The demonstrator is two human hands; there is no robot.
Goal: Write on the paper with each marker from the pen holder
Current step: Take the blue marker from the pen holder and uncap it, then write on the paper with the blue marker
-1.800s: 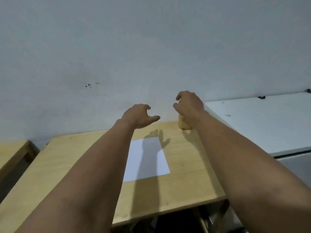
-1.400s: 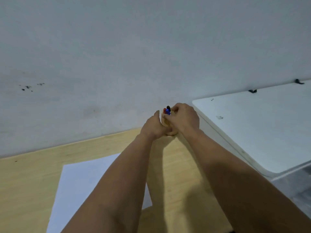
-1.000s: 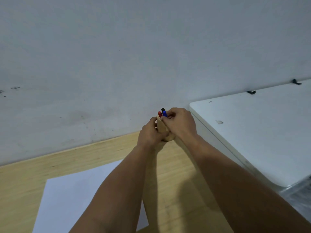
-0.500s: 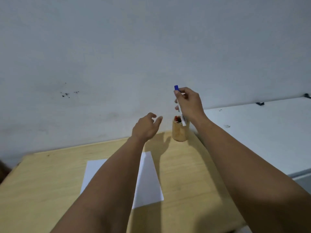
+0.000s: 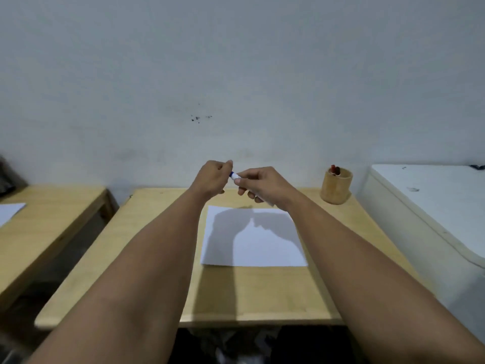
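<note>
Both hands meet above the far edge of the white paper (image 5: 253,237), which lies flat on the wooden table (image 5: 223,298). My right hand (image 5: 259,186) grips the white body of the blue marker (image 5: 234,175). My left hand (image 5: 214,177) closes on the marker's blue cap end. Only a short piece of the marker shows between the two hands. The round wooden pen holder (image 5: 336,189) stands at the table's far right corner, with a red marker (image 5: 333,169) and a dark one sticking out of it.
A white surface (image 5: 433,200) adjoins the table on the right. A second wooden table (image 5: 47,214) with a sheet of paper (image 5: 9,210) stands to the left across a gap. A plain wall rises right behind.
My right hand has lifted the blue marker out of the holder and brought it left over the paper. My left hand has come to its cap end. The view has pulled back.
</note>
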